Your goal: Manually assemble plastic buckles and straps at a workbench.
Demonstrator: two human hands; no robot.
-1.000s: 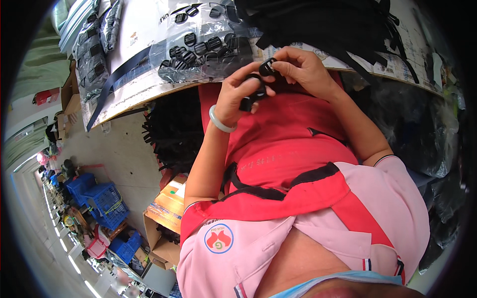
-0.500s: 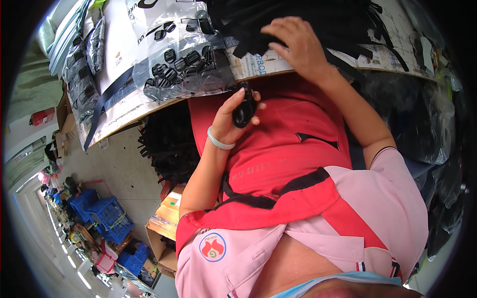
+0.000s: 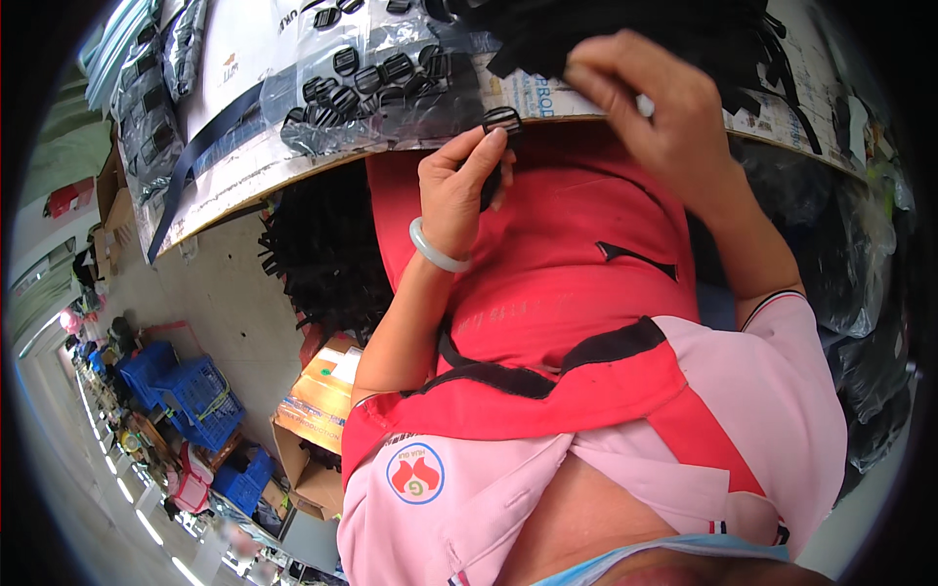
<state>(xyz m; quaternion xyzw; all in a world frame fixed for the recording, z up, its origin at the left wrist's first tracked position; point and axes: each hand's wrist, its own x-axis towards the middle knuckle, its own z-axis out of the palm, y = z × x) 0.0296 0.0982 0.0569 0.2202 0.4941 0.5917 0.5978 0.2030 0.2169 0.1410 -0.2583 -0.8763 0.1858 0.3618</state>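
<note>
The work table [image 3: 244, 171], covered w/ white card, is set just beyond the fingertips of both hands, its edge curving across the view. A heap of black webbing straps [image 3: 625, 29] is piled on it directly beyond the right hand's fingers. A clear bag of black plastic buckles [image 3: 371, 83] is laid beyond and to the left of the left hand's fingertips. A red apron [image 3: 567, 264] is worn beneath both wrists.

The right hand [image 3: 650, 112] is raised at the strap heap, fingers curled and bunched together at the heap's near edge; whether a strap end is actually pinched cannot be told. The left hand [image 3: 459, 186] is held at the table edge, w/ a pale bangle [image 3: 435, 252] at the wrist. A black buckle [image 3: 500, 122] is pinched between thumb and fingers, mostly hidden behind them, its top showing above the fingertips.

Recommended handling, approx.:
- One strap only is to be separated from the heap; neighbouring straps are likely to be dragged along if gripped deep.
- The buckle is best kept steady, slot unobstructed by the fingertips.
- The strap end is best held flat, not twisted.
</note>
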